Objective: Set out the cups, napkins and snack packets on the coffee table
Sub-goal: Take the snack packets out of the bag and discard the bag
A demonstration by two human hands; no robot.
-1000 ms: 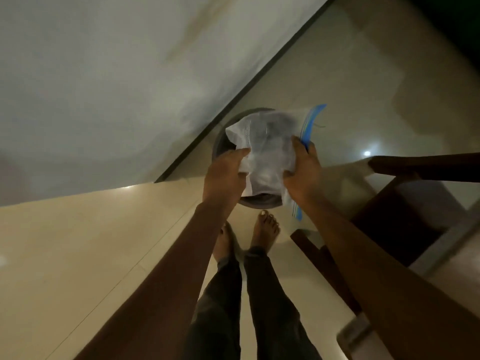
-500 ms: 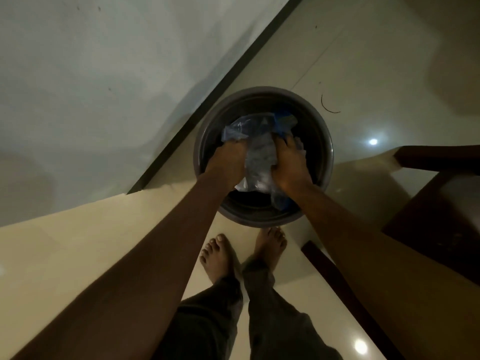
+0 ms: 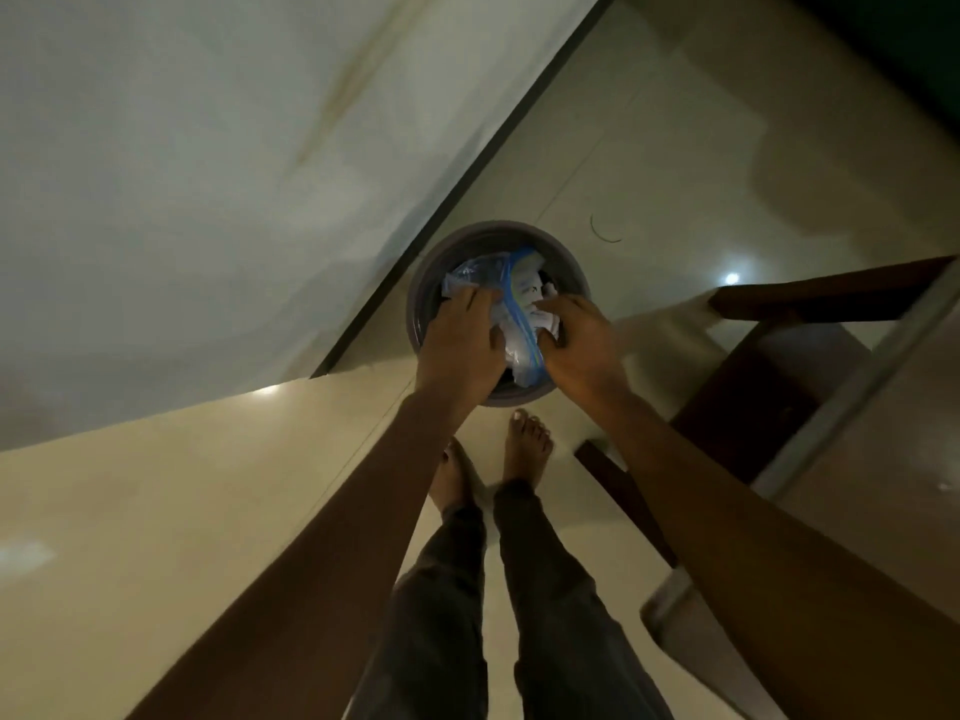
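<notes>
While the person stood barefoot on the glossy cream floor, both arms reached down to a round grey bin set on the floor close to the pale wall and its dark skirting strip.

Obs. 1: a clear plastic bag with a blue zip strip sat in the mouth of the bin, crumpled, its lower corner reaching the near rim. White crumpled contents showed through the plastic; what they were could not be told.

Obs. 2: left hand lay over the bag's left side, back of the hand up, fingers bent onto the plastic and thumb pressed against it, gripping.

Obs. 3: right hand held the bag's right side, thumb and curled fingers pinching the plastic just beside the blue strip.

Obs. 4: left foot and right foot stood just short of the bin, dark trouser legs above them.

Obs. 5: dark wooden furniture stood to the right of the bin, near it. A thin curved strand lay on the floor beyond the bin, apart from it. Lighting was dim, and fine detail was poor.
</notes>
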